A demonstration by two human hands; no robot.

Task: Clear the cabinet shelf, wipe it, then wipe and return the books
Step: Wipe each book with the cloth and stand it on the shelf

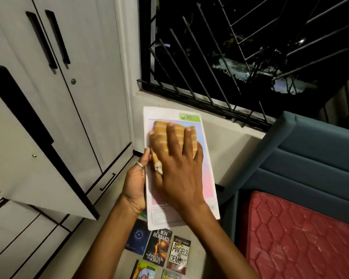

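Where books lie, grey floor meets cabinet and bed

Right hand flat on cloth

The right hand covers most of the orange cloth and the middle of the large book cover, and the small print at its lower end is too blurred to read. Two books on the floor (a yellow book and a green book) are cut by the bottom edge. The left hand fingers are hidden behind the large book.
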